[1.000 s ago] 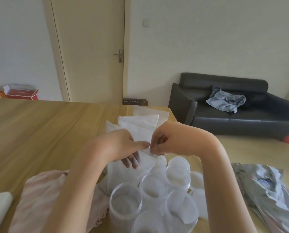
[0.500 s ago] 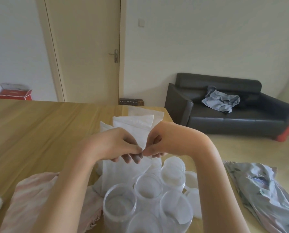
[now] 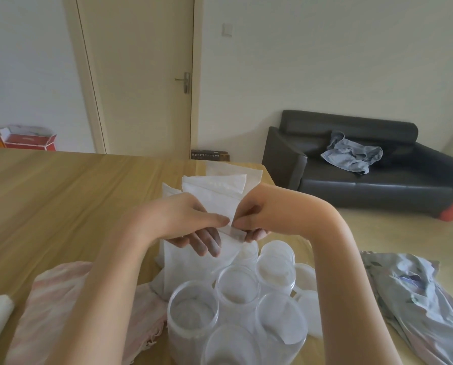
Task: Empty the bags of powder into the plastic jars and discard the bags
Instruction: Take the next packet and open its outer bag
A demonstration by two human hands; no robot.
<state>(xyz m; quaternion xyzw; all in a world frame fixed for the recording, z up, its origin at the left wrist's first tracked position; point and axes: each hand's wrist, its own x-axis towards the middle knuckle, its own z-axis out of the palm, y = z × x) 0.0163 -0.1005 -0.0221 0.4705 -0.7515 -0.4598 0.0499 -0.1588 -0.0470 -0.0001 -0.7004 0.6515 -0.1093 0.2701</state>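
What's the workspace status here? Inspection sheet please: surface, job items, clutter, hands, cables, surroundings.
Surface: wooden table.
Job's things: white powder bag upright behind a cluster of open plastic jars; more white bags stacked beyond; loose lids to the right.
Clutter: pink cloth at left, grey patterned cloth at right.
Hands: left hand and right hand both pinch the bag's top edge; grip at one spot.
Cables: nothing seen.
Surroundings: door, black sofa with a garment, red box.
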